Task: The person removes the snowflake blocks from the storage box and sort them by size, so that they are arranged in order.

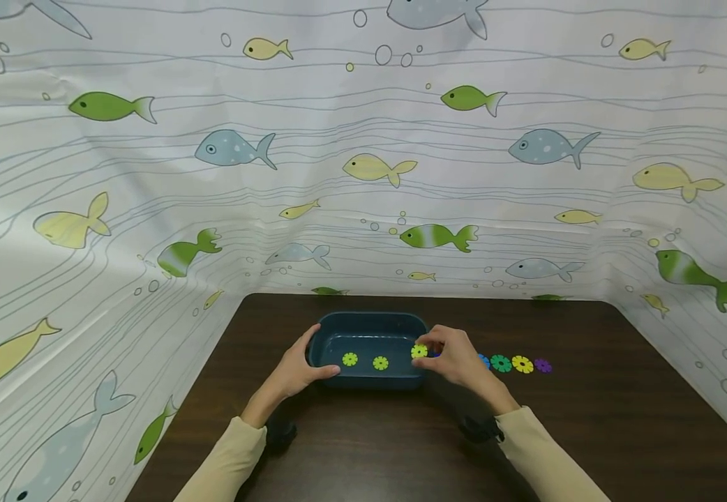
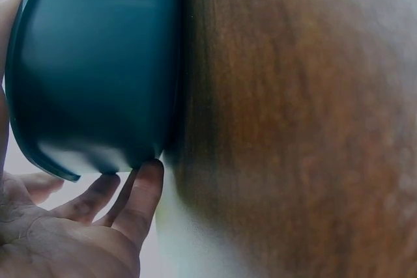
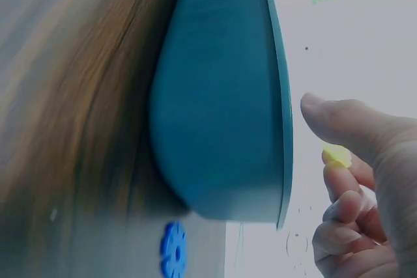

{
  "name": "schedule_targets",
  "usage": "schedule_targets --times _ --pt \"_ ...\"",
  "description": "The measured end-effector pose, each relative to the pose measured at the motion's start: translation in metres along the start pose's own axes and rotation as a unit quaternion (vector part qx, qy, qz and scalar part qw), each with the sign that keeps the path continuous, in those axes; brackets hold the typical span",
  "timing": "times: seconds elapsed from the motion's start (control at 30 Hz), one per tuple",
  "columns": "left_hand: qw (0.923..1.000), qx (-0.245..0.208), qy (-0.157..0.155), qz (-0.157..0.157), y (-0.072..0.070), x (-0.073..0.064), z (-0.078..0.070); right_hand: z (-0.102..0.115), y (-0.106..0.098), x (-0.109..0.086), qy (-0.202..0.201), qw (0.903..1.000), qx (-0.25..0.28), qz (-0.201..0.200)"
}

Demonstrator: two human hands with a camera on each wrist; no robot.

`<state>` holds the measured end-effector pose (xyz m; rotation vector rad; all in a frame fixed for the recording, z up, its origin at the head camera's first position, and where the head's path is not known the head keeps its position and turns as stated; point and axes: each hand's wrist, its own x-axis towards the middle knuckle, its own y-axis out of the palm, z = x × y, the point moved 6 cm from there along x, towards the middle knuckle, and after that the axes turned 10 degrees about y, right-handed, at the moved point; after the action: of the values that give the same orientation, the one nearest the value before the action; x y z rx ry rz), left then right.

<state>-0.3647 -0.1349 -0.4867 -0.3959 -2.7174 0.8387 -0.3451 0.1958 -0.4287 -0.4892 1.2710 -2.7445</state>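
Observation:
A dark blue-green plastic tub (image 1: 363,382) stands on the table. Two yellow-green flower-shaped discs lie inside it, a left disc (image 1: 349,359) and a middle disc (image 1: 380,362). My left hand (image 1: 296,365) holds the tub's left end, thumb at the front rim; in the left wrist view its fingertips (image 2: 151,170) touch the outer wall. At the tub's right end, my right hand (image 1: 458,355) pinches another yellow-green flower disc (image 1: 419,351) between thumb and fingers. This disc (image 3: 337,155) is partly covered by the fingers in the right wrist view.
Right of the tub runs a row of flower discs: a blue disc (image 3: 174,250) partly behind my right hand, a green disc (image 1: 501,363), a yellow disc (image 1: 522,364) and a purple disc (image 1: 543,365). A fish-patterned sheet (image 1: 363,195) encloses the dark wooden table (image 1: 363,446).

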Motion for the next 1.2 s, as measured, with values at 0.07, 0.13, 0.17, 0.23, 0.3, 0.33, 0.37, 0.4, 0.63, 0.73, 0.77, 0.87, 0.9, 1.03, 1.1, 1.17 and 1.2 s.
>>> schedule_targets --times 0.07,0.13,0.17,0.23,0.3,0.33,0.37,0.4,0.63,0.73,0.77,0.87,0.9,1.03,1.1,1.17,1.2 --pt "1.0 -0.003 -0.001 0.0 0.0 0.0 0.001 -0.007 -0.007 -0.005 0.011 0.9998 0.008 -0.015" --pt "1.0 -0.003 -0.002 0.0 0.0 -0.001 0.001 -0.016 -0.014 -0.009 0.026 0.999 0.019 -0.03" --pt "1.0 -0.001 0.0 0.0 0.0 -0.001 0.0 -0.02 -0.018 -0.011 0.034 0.9985 0.022 -0.038" --pt "1.0 0.001 0.002 0.001 0.0 -0.001 0.0 -0.029 -0.025 -0.015 0.043 0.9974 0.029 -0.051" --pt "1.0 0.0 0.001 0.002 0.001 -0.001 0.0 -0.04 -0.033 -0.021 0.051 0.9962 0.033 -0.062" --pt "1.0 0.001 0.002 0.003 0.001 -0.001 0.0 -0.045 -0.037 -0.023 0.055 0.9956 0.034 -0.068" --pt "1.0 0.001 0.002 0.003 0.001 -0.001 0.0 -0.05 -0.041 -0.026 0.06 0.995 0.032 -0.073" --pt "1.0 0.0 0.0 0.004 0.001 -0.001 0.0 -0.055 -0.045 -0.029 0.063 0.9945 0.032 -0.077" --pt "1.0 0.0 -0.003 0.003 0.001 0.0 0.0 -0.094 -0.069 -0.049 0.097 0.99 0.005 -0.102" --pt "1.0 0.002 -0.001 0.002 0.001 0.0 0.0 -0.11 -0.079 -0.057 0.105 0.9877 -0.009 -0.116" --pt "1.0 0.002 -0.001 0.002 0.001 0.0 0.0 -0.115 -0.082 -0.059 0.108 0.9869 -0.012 -0.12" --pt "1.0 0.006 0.001 0.004 0.0 -0.001 -0.001 -0.13 -0.091 -0.067 0.114 0.9845 -0.023 -0.132" --pt "1.0 0.006 -0.001 0.004 0.001 -0.001 -0.001 -0.135 -0.094 -0.069 0.114 0.9839 -0.027 -0.135" --pt "0.9999 0.008 -0.004 0.004 0.001 -0.002 -0.001 -0.153 -0.106 -0.078 0.122 0.9816 -0.041 -0.141" --pt "0.9999 0.008 -0.006 0.004 0.0 -0.002 -0.001 -0.162 -0.111 -0.082 0.132 0.98 -0.052 -0.139" --pt "0.9999 0.009 -0.004 0.005 0.0 -0.001 -0.001 -0.172 -0.116 -0.085 0.151 0.9778 -0.062 -0.131" --pt "0.9999 0.008 -0.003 0.005 0.0 -0.001 -0.001 -0.176 -0.118 -0.087 0.162 0.9765 -0.065 -0.126"
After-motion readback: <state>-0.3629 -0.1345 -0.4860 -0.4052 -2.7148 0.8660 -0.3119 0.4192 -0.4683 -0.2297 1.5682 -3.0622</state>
